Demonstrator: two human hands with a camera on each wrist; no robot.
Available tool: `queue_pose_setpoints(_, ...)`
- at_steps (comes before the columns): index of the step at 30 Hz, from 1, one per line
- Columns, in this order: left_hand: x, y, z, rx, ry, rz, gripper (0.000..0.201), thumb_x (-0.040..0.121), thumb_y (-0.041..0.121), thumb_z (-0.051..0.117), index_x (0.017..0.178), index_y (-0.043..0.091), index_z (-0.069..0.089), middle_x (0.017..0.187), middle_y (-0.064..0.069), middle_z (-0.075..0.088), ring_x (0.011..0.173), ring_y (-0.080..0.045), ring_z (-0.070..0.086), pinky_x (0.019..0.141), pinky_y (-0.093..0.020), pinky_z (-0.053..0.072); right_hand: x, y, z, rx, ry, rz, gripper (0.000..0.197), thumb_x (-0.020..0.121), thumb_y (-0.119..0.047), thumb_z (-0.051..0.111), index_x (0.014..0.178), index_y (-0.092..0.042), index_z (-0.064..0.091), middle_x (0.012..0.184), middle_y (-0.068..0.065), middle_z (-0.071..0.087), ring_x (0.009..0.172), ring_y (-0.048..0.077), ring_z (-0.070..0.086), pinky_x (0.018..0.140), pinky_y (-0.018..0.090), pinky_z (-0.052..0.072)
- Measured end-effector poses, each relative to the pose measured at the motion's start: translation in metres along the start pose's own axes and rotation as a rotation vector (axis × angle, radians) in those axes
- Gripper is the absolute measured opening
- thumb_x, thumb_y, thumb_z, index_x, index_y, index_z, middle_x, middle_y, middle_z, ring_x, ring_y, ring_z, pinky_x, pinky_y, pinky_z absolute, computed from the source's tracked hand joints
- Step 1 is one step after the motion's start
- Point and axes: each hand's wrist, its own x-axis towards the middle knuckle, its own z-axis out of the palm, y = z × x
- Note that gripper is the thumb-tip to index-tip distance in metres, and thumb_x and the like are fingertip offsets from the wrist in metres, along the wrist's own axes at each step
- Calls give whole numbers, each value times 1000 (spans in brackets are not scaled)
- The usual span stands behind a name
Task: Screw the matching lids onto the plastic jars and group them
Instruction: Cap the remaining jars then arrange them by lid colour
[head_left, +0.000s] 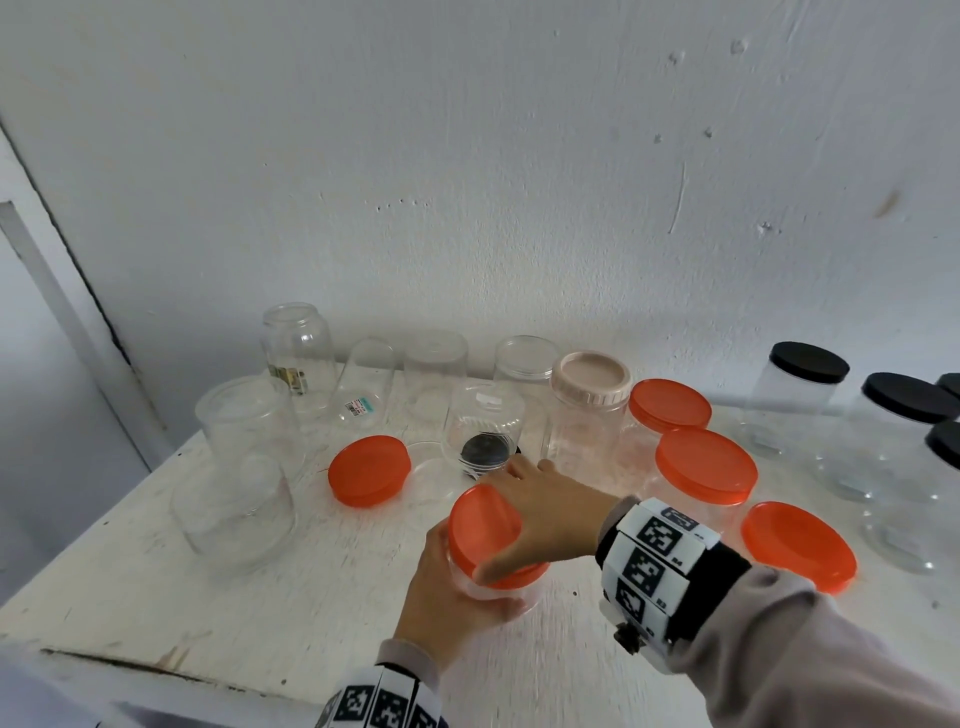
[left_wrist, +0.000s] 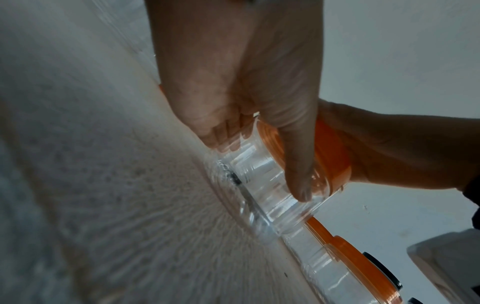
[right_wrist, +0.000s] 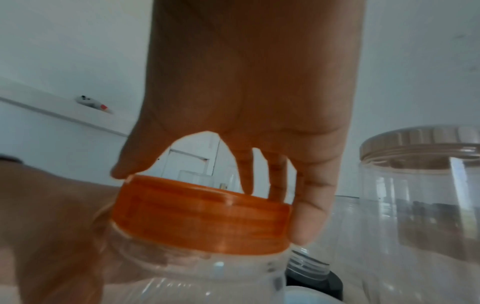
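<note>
A: Entry, hands. What do I have hold of?

B: My left hand (head_left: 441, 597) wraps its fingers round the clear jar (left_wrist: 262, 185), low at the near middle of the white table (head_left: 208, 597). My right hand (head_left: 545, 514) arches over the orange lid (head_left: 483, 525), thumb and fingertips (right_wrist: 309, 224) gripping its rim.

A: Lid position?

B: Sitting on the jar's mouth, tilted. How far it is threaded, I cannot tell. Three orange-lidded jars (head_left: 704, 467) stand grouped just to the right.

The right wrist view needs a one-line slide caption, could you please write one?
Right hand grips the orange lid on a clear plastic jar steadied by the left hand.
</note>
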Motion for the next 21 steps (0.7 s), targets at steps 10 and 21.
queue_pose_setpoints(10,-2,3,-3,-5,-27,-27,111,54,27,91,140,19,21,137,0,39,125,-19,43,105,-39,41,3,-5,-9,-52,-146,-50,97,67,-58,73,144,-50,14,142,-7,23,130,23,24,101,51,39)
queue_pose_setpoints(21,-5,12,-7,7,-45,-25,109,56,26,90,140,17,20,140,-1,38,127,-20,42,106,-40,40,3,-9,-9,-57,-146,5,106,63,-65,72,143,-49,6,147,-6,18,133,27,23,100,56,39)
